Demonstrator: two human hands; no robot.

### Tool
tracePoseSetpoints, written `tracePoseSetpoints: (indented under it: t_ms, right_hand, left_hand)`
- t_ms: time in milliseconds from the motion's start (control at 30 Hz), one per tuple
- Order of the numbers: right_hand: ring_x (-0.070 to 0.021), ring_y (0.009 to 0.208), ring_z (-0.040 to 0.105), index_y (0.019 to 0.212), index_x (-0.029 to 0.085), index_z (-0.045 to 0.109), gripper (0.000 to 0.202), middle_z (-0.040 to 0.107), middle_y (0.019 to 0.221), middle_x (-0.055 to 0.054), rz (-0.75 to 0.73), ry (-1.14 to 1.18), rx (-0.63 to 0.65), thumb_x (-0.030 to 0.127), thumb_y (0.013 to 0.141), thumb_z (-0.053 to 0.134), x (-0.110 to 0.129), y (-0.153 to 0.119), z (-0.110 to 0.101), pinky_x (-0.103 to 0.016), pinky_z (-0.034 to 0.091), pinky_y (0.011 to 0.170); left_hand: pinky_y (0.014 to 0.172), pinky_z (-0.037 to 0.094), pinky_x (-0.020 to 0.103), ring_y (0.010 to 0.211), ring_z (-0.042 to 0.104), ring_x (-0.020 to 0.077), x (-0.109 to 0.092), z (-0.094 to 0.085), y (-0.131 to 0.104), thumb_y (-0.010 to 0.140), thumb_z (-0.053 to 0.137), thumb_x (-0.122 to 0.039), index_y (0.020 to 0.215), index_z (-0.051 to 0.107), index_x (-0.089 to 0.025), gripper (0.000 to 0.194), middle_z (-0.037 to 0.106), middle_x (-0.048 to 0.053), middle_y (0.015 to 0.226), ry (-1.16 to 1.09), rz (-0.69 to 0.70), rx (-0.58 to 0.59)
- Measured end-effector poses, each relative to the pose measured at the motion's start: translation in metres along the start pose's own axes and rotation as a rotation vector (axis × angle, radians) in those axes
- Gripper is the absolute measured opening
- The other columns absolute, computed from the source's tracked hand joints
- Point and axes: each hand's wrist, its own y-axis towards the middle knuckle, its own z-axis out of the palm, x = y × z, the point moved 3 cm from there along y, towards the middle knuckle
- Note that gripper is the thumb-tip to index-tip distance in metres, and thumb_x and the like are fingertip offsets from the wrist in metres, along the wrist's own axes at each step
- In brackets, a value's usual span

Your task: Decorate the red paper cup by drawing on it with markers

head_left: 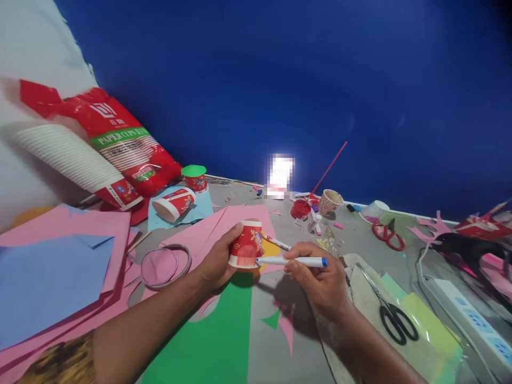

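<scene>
My left hand (223, 250) is closed around a red paper cup (245, 240) with a printed figure, its wider rimmed end facing down. A white marker (304, 261) with a blue end is pinched in my right hand (320, 277). The marker's tip meets the cup's side near the rim, or is very close to it. Just behind the marker is a thin patterned pen (276, 240). Under the hands lie pink paper (208, 229) and green paper (220, 330).
At left are stacked paper cups (68, 160), a red cup bag (124, 138), blue paper (60, 282) and a grey ring (186, 258). Two more red cups stand behind. At right are black-handled scissors (394, 314), red-handled scissors (389, 236) and a power strip (472, 320). A blue wall rises behind.
</scene>
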Motion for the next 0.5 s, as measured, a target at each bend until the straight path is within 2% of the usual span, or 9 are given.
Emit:
tracePoseSetpoints:
  t_ms: [100,267,367,500]
  right_hand:
    - [-0.0115,0.055,0.064,0.082,0.022,0.075,0.009,0.073,0.068,0.003,-0.019,-0.033,0.03,0.021,0.089,0.071,0.002,0.0007,0.0014,-0.02,0.047,0.053]
    - [-0.0113,0.058,0.066,0.084,0.023,0.075,0.009,0.076,0.074,0.003,-0.047,-0.045,0.007,0.02,0.09,0.069,0.0011,-0.0003,0.0019,-0.02,0.049,0.056]
    - [-0.0115,0.057,0.066,0.084,0.023,0.075,0.009,0.075,0.072,0.002,-0.05,-0.051,0.009,0.02,0.09,0.07,-0.0007,-0.0007,0.002,-0.02,0.049,0.055]
    - [-0.0126,0.054,0.065,0.084,0.022,0.076,0.009,0.076,0.073,0.001,-0.039,-0.055,0.003,0.022,0.09,0.069,-0.0009,-0.001,0.001,-0.022,0.049,0.053]
  left_hand:
    - [0.077,0.066,0.039,0.084,0.081,0.0285,0.0021,-0.0002,0.0,0.099,0.061,-0.036,0.127,0.068,-0.011,0.038,0.082,0.017,0.1,-0.021,-0.005,-0.013]
    - [0.079,0.066,0.04,0.081,0.08,0.0278,0.0038,-0.0009,0.0013,0.1,0.06,-0.036,0.119,0.071,-0.01,0.034,0.082,0.017,0.098,-0.04,-0.004,-0.015]
    - [0.079,0.067,0.04,0.081,0.08,0.0281,0.0038,0.0003,0.0011,0.099,0.062,-0.036,0.12,0.071,-0.01,0.035,0.082,0.017,0.098,-0.041,0.003,-0.009]
    - [0.076,0.067,0.04,0.081,0.081,0.0285,0.0025,0.0018,-0.0007,0.102,0.057,-0.035,0.123,0.071,-0.008,0.037,0.082,0.018,0.099,-0.037,-0.014,-0.064]
